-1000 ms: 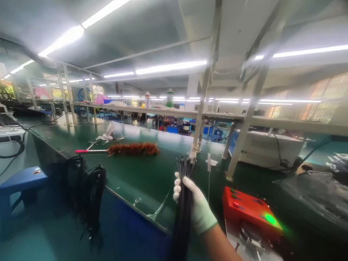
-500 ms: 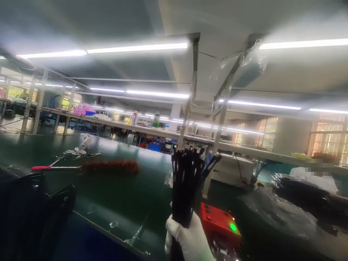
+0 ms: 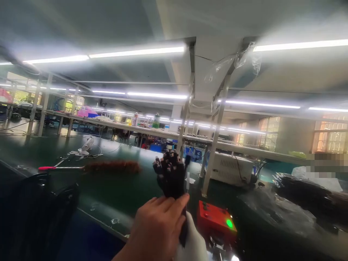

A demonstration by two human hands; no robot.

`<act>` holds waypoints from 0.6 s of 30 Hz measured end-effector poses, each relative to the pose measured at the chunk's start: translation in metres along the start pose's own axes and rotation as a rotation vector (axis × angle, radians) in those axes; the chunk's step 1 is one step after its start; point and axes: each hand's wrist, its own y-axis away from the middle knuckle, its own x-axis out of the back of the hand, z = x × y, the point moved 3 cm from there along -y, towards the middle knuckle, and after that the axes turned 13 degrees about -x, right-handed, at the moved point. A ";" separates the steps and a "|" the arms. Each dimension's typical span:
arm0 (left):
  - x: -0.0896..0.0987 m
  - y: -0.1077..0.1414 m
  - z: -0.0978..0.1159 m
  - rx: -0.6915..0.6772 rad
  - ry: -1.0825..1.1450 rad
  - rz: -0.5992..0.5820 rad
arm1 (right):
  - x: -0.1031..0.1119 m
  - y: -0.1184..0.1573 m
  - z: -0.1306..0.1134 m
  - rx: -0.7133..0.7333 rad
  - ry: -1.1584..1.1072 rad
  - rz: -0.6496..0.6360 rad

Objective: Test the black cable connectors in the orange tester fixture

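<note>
A bundle of black cables [image 3: 171,177] with small metal-tipped plugs stands upright at the centre. My left hand [image 3: 157,224], bare and seen from the back, is closed around the bundle below the plugs. Behind it, my right hand [image 3: 194,239] in a white glove is partly covered by the left; its fingers are hidden, and the lower part of the bundle runs between the two hands. One black plug [image 3: 187,161] sticks up apart from the others on the right side.
Right of my hands is a red box [image 3: 216,221] with a lit green button. A duster [image 3: 111,167] lies on the green bench [image 3: 114,192]. Metal posts [image 3: 213,156] and a pale vented machine [image 3: 231,168] stand behind; clear plastic bags [image 3: 280,210] lie at right, near a person.
My left hand has come in from the lower left and closed around the cables. The bundle has moved slightly left and lower, its plugs now tilted toward me.
</note>
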 end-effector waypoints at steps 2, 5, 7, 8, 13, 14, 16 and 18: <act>-0.002 0.001 -0.007 0.037 -0.039 0.068 | -0.001 0.001 0.003 0.043 0.094 0.162; -0.010 0.016 -0.014 0.098 0.059 0.157 | -0.005 0.004 0.007 0.079 0.252 0.366; -0.014 0.024 -0.015 0.141 0.087 0.247 | -0.009 0.005 0.008 0.072 0.277 0.370; -0.015 0.025 -0.014 0.156 0.089 0.284 | -0.010 0.006 0.008 0.070 0.274 0.360; -0.006 0.023 -0.002 0.175 0.146 0.316 | -0.010 0.009 0.004 0.081 0.206 0.318; -0.002 0.027 -0.002 0.205 0.157 0.323 | -0.009 0.009 0.003 0.071 0.173 0.289; -0.002 0.046 -0.012 0.306 0.213 0.286 | -0.005 0.010 -0.003 0.040 0.083 0.198; -0.019 0.077 -0.028 0.402 0.370 0.113 | 0.002 0.014 -0.015 0.012 -0.013 0.098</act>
